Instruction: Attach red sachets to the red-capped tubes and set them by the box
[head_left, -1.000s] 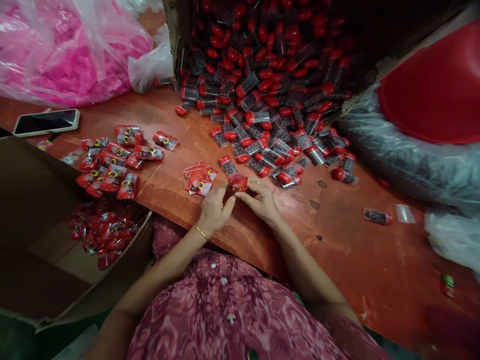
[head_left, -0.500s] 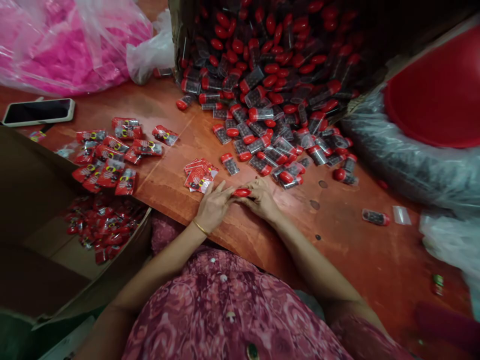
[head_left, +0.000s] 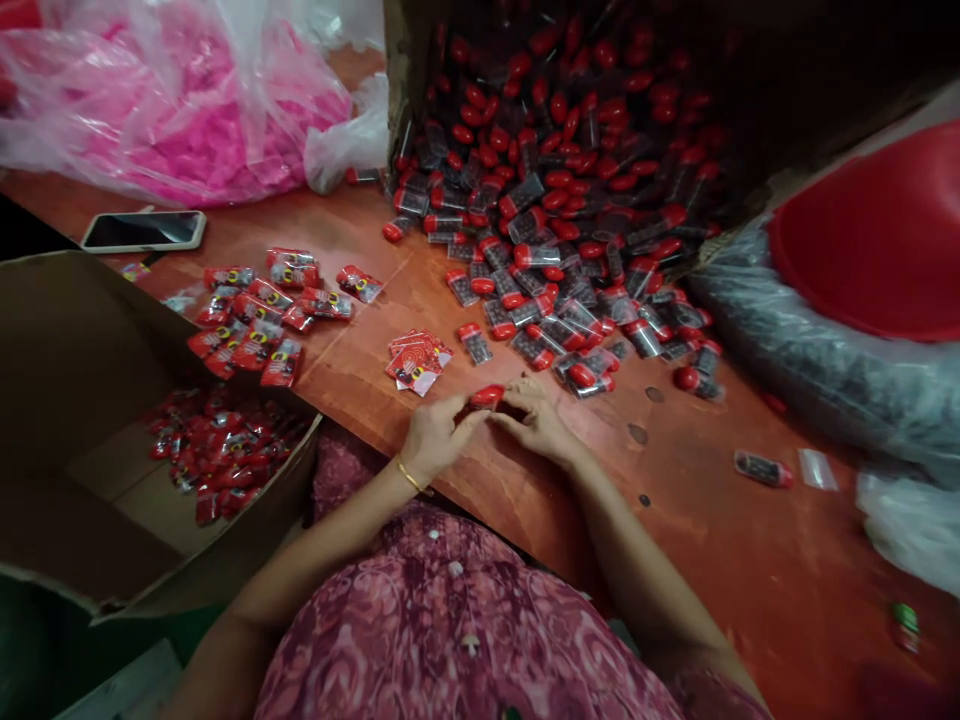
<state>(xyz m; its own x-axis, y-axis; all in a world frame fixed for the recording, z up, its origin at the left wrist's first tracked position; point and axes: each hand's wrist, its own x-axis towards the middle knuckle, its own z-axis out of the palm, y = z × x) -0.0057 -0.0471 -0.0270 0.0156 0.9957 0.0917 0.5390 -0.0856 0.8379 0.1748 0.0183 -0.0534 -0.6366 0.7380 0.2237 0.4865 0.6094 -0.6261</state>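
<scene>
My left hand [head_left: 437, 434] is closed around a small container with a red cap [head_left: 487, 396], just above the table's near edge. My right hand [head_left: 537, 424] meets it from the other side, thumb and fingers pinched at the cap; most of the container's body is hidden by the fingers. Beyond my hands lie a small stack of red printed cards [head_left: 418, 360] and a single clear tube with a red cap [head_left: 475, 344]. Many more such tubes, filled with dark pieces, form a pile [head_left: 555, 290] spilling from a cardboard box.
Wrapped red packets [head_left: 259, 310] lie on the table at left, above an open carton [head_left: 112, 500] holding more. A phone [head_left: 144, 231] and a bag of pink pieces [head_left: 225, 130] are behind. On the right are a red basin [head_left: 877, 240] and a plastic bag of dark pieces [head_left: 810, 370].
The view has shifted, so the table items appear farther right and slightly lower. Between my hands, the red-capped container has tilted, and my left fingers now wrap further around it.
</scene>
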